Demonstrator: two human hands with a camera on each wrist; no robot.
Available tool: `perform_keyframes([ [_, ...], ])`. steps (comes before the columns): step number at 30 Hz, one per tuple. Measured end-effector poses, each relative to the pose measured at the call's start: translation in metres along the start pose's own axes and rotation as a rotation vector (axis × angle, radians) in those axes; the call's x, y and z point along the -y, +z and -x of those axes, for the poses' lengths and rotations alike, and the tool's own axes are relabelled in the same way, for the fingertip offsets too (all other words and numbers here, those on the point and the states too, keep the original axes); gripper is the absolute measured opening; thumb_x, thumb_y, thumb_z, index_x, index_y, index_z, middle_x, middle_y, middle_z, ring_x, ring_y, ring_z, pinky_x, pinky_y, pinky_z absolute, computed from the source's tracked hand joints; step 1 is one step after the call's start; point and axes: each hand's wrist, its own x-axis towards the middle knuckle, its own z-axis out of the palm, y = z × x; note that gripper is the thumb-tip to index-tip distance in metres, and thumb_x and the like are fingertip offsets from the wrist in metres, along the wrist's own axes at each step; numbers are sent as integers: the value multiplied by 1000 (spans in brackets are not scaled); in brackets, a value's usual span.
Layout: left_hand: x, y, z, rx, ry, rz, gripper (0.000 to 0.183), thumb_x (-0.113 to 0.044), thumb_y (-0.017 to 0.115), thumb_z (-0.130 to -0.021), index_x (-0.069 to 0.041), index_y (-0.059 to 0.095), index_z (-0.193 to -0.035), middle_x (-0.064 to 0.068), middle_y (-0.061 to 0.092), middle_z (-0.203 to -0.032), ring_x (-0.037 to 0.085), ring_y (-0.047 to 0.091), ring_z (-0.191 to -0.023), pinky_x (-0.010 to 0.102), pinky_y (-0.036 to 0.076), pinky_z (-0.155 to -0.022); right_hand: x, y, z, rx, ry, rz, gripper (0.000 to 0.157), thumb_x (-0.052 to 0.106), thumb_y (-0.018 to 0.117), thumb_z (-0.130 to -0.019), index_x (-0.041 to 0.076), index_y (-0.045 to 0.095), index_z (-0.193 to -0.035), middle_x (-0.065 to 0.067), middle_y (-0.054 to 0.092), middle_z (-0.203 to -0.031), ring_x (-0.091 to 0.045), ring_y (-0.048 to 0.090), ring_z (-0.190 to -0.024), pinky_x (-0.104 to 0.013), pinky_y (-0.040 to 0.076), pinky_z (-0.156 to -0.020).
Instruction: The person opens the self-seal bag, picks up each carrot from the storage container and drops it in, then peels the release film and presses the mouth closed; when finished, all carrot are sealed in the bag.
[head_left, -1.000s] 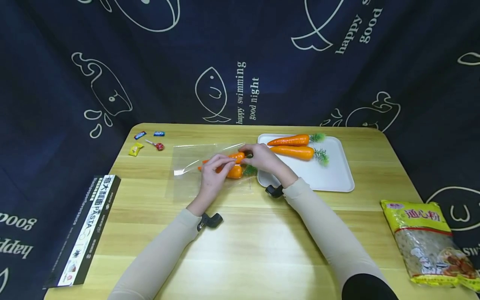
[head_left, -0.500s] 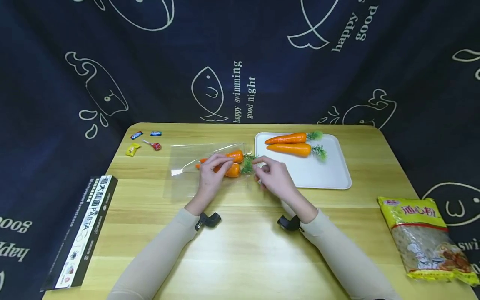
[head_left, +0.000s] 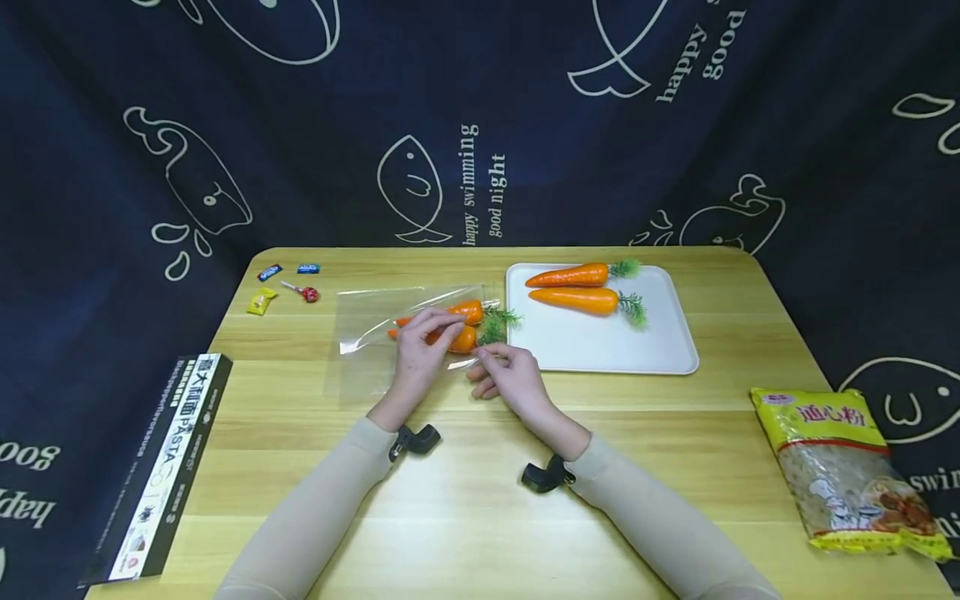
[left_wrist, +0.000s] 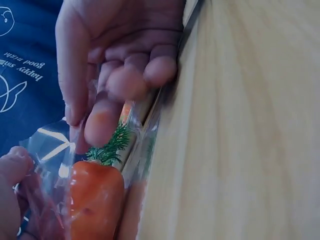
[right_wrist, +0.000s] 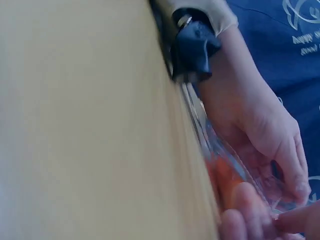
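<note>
A clear plastic bag [head_left: 363,321] lies on the table with two orange carrots inside, an upper carrot [head_left: 471,312] and a lower carrot [head_left: 465,340]. Their leafy green tops point right, at the bag's mouth. My left hand [head_left: 420,354] lies over the carrots' middles and pinches the bag's upper film between thumb and fingers. At the mouth's near corner, my right hand [head_left: 517,385] pinches the bag's edge with thumb and index finger, its other fingers loosely bent. In the left wrist view, film [left_wrist: 52,150] stretches over a carrot [left_wrist: 96,200] between both hands.
Right of the bag, a white tray [head_left: 600,348] bears two more carrots [head_left: 573,301]. Wrapped candies [head_left: 261,301] and a lollipop [head_left: 309,293] lie at the far left. A black pasta box [head_left: 161,475] lines the left edge; a yellow macaroni bag [head_left: 843,471] lies at right.
My right hand has left the carrot tops, drawn back toward me, and come to the bag's near corner. My left hand has stayed on the bag. The head view has shifted slightly.
</note>
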Motion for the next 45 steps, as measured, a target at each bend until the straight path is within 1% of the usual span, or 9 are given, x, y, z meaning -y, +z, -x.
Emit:
perform_keyframes([
  [6,-19,-15,-29,139,-35,-118,19,-23,75,-91,-14,77,-107,-2,69,-108,16,63,-102,31,55,-90,-7,2,1,-26,-57,-68,24,17,58,-101,-2,70,-111,-20,76,-91,-25,74,-65,-36,63,-61],
  [8,-27,-25,-54,283,-75,-221,20,-24,72,-93,-14,74,-110,-1,68,-115,19,62,-108,39,54,-95,-7,3,2,-33,-63,-67,23,16,59,-101,-2,70,-110,-20,76,-90,-26,74,-65,-36,63,-61],
  [12,-24,-35,-114,683,-121,-376,23,-26,67,-96,-13,70,-115,1,65,-126,25,59,-119,47,47,-107,-10,4,2,-32,-50,-56,24,17,59,-101,-2,71,-109,-19,76,-89,-28,74,-66,-36,63,-61],
  [17,7,-18,-165,987,-85,-342,19,-16,66,-96,-8,70,-113,4,70,-119,25,63,-116,42,48,-108,-11,2,6,-18,-42,-46,24,17,59,-101,-3,71,-110,-19,76,-90,-29,74,-67,-36,63,-61],
  [23,20,4,-181,1148,-205,-349,16,-18,68,-94,-12,75,-107,4,74,-106,17,60,-95,32,51,-90,-11,3,8,-19,-43,-43,23,14,59,-100,-4,71,-108,-16,76,-88,-24,73,-64,-35,63,-60],
  [31,7,6,-183,1060,-197,-447,11,-23,71,-93,-19,79,-99,-2,75,-100,16,58,-90,28,50,-84,-8,0,7,-4,-47,-51,23,14,58,-100,-4,70,-107,-17,76,-90,-27,74,-66,-37,63,-61],
  [39,-43,-47,-188,833,-267,-311,17,-26,70,-95,-15,77,-105,5,74,-107,27,65,-96,48,53,-99,32,-8,11,66,-151,-52,28,18,59,-101,-8,67,-108,-23,74,-96,-35,74,-72,-48,62,-69],
  [43,-81,-79,-187,649,-274,-231,23,-32,72,-93,-16,76,-108,3,72,-110,28,64,-100,38,54,-95,68,-23,16,82,-284,6,22,17,59,-101,-2,69,-105,-18,75,-94,-28,74,-69,-42,63,-67],
  [45,-100,-91,-183,540,-253,-170,24,-33,73,-91,-16,76,-108,2,72,-111,29,63,-102,32,54,-93,87,-37,18,59,-408,134,18,16,59,-100,2,71,-102,-12,75,-90,-21,73,-66,-35,62,-62],
])
